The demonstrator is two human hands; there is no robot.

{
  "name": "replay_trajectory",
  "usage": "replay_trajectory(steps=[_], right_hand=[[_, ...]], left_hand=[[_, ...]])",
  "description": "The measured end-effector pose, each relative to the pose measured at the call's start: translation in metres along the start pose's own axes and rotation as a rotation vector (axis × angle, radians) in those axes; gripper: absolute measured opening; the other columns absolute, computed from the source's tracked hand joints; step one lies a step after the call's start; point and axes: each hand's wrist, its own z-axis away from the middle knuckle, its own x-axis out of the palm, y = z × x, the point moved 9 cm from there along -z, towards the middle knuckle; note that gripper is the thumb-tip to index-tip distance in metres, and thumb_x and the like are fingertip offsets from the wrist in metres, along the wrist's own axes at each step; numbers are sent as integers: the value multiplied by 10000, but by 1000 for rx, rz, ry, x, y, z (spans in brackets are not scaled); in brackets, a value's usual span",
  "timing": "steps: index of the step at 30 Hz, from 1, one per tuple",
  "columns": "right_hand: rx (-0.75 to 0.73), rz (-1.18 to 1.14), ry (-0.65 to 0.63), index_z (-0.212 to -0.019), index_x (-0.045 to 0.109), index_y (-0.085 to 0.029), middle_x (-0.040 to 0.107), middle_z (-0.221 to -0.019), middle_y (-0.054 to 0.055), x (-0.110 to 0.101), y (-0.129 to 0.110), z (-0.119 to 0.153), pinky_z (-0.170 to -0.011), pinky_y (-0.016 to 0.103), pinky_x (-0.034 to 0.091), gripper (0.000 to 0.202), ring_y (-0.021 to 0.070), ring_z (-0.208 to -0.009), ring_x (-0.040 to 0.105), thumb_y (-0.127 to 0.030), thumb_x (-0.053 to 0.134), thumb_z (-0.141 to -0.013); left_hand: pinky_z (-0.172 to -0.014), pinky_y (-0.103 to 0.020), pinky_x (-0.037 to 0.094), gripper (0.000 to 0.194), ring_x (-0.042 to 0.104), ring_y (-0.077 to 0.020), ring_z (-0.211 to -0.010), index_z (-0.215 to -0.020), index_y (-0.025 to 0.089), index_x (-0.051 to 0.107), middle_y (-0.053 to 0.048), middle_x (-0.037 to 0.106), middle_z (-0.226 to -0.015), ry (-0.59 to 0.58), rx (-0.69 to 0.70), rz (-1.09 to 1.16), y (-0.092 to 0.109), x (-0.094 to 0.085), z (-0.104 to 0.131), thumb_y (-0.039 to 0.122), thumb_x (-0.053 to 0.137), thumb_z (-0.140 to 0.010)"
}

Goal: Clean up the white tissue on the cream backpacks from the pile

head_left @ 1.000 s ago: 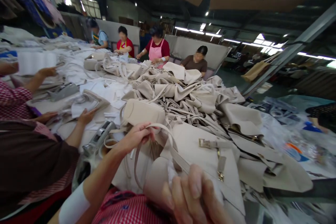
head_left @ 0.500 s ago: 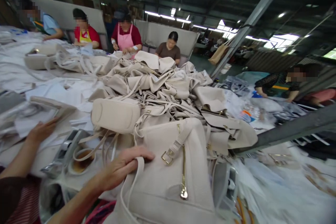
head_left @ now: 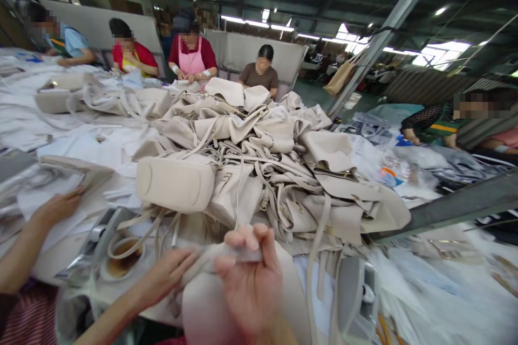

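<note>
A cream handbag (head_left: pixel 204 307) lies close in front of me, its flat plain side showing; motion smears part of it. My left hand (head_left: pixel 174 272) grips the bag at its upper left, fingers together along a strap or folded edge. Palm turned toward me, my right hand (head_left: pixel 254 275) curls its fingers round the same band of cream material (head_left: pixel 232 256). Just beyond, another cream bag (head_left: pixel 174 183) lies on its side with its base facing me. Behind it rises a heap of cream bags (head_left: pixel 251 132) with straps and gold-coloured fittings.
At my left, a co-worker's hand (head_left: pixel 60 207) rests by a cream piece. A bowl of brown liquid (head_left: pixel 121 259) sits in a grey container. Another grey container (head_left: pixel 352 291) stands right, near plastic wrapping (head_left: pixel 424 291) and a slanting metal beam (head_left: pixel 445 205). Several people work across the table.
The bag's zip and buckle side no longer shows; a plain side faces me. My right hand has come into view onto the bag. My left hand has moved slightly down and left.
</note>
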Motion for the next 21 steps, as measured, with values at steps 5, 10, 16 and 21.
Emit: replay_trajectory(steps=[5,10,16,21], right_hand=[[-114,-33,93,-612,503,-213,431,-586,-82,-37,-36,-41,-620,232,457,401,109,-671,510,-408,836,-722],[-69,-9,136,-640,495,-218,447,-594,-75,-58,-28,-67,-595,238,455,365,121,-671,523,-399,779,-781],[123,-85,82,-672,545,-217,494,-595,-54,-61,-11,-92,-572,205,442,359,113,-694,564,-458,567,-936],[161,-62,104,-884,665,-203,705,-839,13,-64,-15,-94,-657,240,500,395,152,-925,635,-469,397,-999]], left_hand=[[-1003,-403,471,322,624,-260,-1083,-1116,173,676,-105,703,-1107,491,190,-353,59,-61,-25,318,474,-911],[-1042,-348,467,397,589,-209,-1192,-1249,157,585,-116,649,-1246,347,349,-301,106,-12,-23,129,442,-879],[-982,-439,509,498,599,-270,-1197,-1360,145,450,-167,607,-1309,619,293,-284,59,41,-41,138,419,-863],[-886,-473,537,334,653,-309,-1052,-1207,163,515,-147,662,-1176,727,404,-375,37,48,-58,275,473,-895]])
